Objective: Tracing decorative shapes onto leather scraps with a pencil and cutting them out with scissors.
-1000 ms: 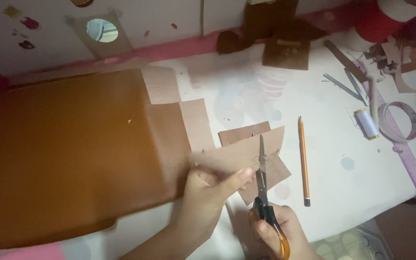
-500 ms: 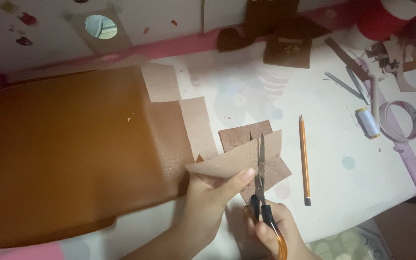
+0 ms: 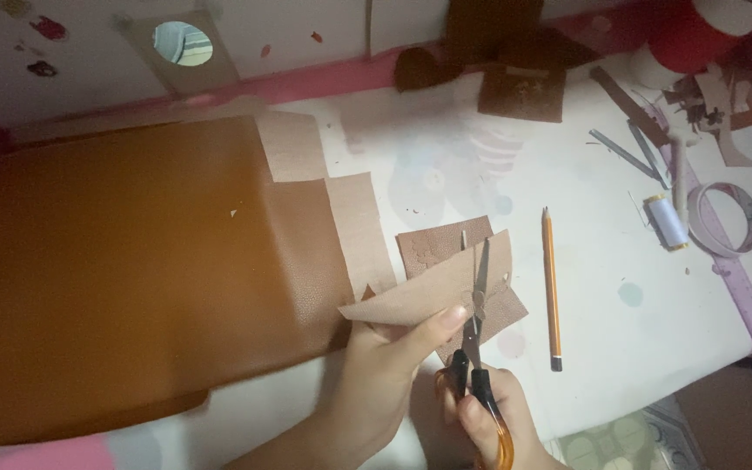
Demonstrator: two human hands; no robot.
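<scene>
The right hand is closed through the orange handles of a pair of scissors, whose blades point away from the person and stand nearly shut in the edge of a tan leather piece. The left hand is clamped on that piece, thumb on top just left of the blades, holding it lifted off the bench. Under the piece lies a darker brown leather scrap, touching it from below. Just right of the scissors a pencil lies lengthwise, tip away from the person. Well to the left of the scissors a large brown leather sheet covers the bench, its paler underside folded up along the near edge. Farther right of the pencil stand a spool of white thread and, beside it, a roll of tape, with a lilac ruler running along that edge.
</scene>
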